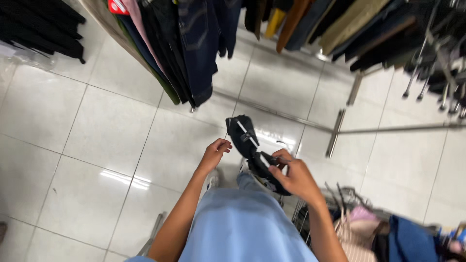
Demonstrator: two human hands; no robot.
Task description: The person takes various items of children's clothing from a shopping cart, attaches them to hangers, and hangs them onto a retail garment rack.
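1. The right hand (297, 177) was closed in a grip on a dark folded garment (252, 150), thumb and fingers pinched on its near end, just above the person's knees.
2. The garment was black, with a pale strip — whether a tag or a clip I could not tell — running across its upper part. It stood out from the right hand toward the clothes rack, held in the air above the floor.
3. The left hand (214, 154) was beside the garment's left edge, fingers curled loosely. Whether the fingertips touched the cloth could not be made out, so its grip could not be judged — it looked neither spread wide nor clearly closed on anything.
4. Both bare forearms reached forward from the bottom of the view, over the person's light blue clothing (242, 223). A pale shoe (212, 178) showed just under the left wrist.
5. Below the hands lay a white tiled floor (97, 136), glossy with reflections of the lights.
6. Ahead hung a row of dark trousers and jeans (194, 48), their hems close above the tiles.
7. To the upper right, more clothes in tan, mustard and dark shades (340, 24) hung from a metal rack whose chrome bars (388, 129) ran across the floor level.
8. At the lower right, near the right elbow, sat a heap of clothes (383, 233) in pink, striped and blue cloth, with wire hangers poking out.
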